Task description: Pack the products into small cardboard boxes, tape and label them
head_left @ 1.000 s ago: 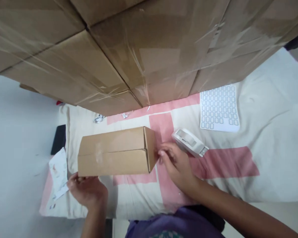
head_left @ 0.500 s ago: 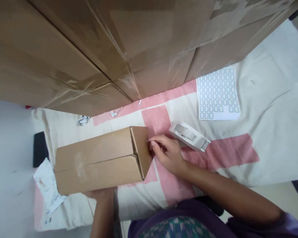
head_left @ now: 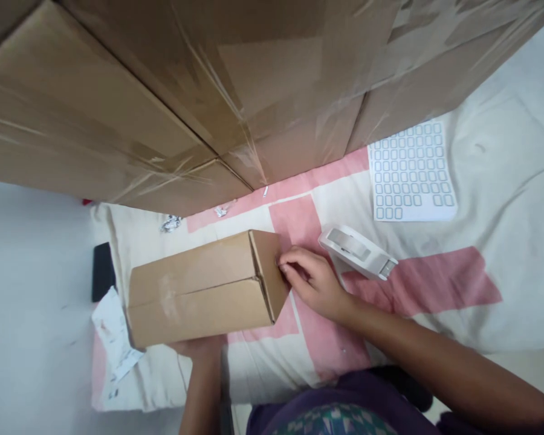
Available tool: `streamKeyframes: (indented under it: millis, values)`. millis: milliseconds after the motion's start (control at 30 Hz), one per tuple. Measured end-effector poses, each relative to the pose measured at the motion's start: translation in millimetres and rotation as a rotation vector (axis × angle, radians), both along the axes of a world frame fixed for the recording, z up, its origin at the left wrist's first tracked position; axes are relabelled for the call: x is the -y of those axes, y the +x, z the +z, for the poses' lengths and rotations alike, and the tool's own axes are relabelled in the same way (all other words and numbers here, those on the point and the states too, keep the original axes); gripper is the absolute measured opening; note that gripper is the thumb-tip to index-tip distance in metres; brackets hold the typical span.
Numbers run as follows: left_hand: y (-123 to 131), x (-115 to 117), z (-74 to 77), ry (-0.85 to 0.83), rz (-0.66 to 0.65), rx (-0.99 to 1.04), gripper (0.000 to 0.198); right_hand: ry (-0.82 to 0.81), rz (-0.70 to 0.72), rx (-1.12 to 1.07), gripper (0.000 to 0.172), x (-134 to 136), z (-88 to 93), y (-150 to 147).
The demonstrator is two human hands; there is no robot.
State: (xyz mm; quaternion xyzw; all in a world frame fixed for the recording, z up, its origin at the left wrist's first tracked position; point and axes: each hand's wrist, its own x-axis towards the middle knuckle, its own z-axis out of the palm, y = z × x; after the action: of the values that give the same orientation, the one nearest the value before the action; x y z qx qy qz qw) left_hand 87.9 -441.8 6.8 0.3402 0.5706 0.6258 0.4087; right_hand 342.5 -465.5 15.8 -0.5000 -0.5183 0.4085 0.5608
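At far left, a flat black object [head_left: 103, 272] lies just beside a crumpled white paper [head_left: 116, 332] on a patterned cloth [head_left: 344, 356]. Next, left of centre, is a long cardboard box [head_left: 199, 296], flaps closed, its end face turned right. The left hand [head_left: 202, 347] is at its near lower edge; the fingers are hidden, so their grip cannot be told. At the end face, the right hand [head_left: 310, 281] has thumb and forefinger pinched together; anything between them is too small to make out. The step in hand seems to be fine fingertip work on that face; the next move calls for a steady box and light, exact pressure. Further right sit a white handheld device [head_left: 358, 251] and a sheet of outlined labels [head_left: 412, 172].
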Motion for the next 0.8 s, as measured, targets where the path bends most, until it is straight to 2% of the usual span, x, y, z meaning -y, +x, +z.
streamKeyframes:
  millis: [167, 267, 467, 700, 800]
  values:
    - [2.3, 1.5, 1.2, -0.031, 0.04, -0.117, 0.053, -0.148, 0.01, -0.204, 0.012, -3.7, -1.8, -0.1]
    - [0.2, 0.6, -0.4, -0.03, 0.035, -0.115, 0.052, -0.193, 0.023, -0.299, 0.011, -3.4, -2.4, -0.3]
    - [-5.0, -0.4, -1.3, -0.031, -0.014, -0.045, 0.048, -0.184, 0.035, -0.313, 0.013, 0.4, -2.4, -0.9]
    - [-0.1, -2.5, 1.6, -0.013, -0.007, -0.025, 0.043, -0.207, 0.054, -0.408, 0.016, 0.8, -1.8, -0.1]
    - [2.2, -4.3, 4.1, -0.006, 0.005, 0.003, 0.042, -0.198, 0.059, -0.355, 0.015, 1.2, -0.9, 0.5]
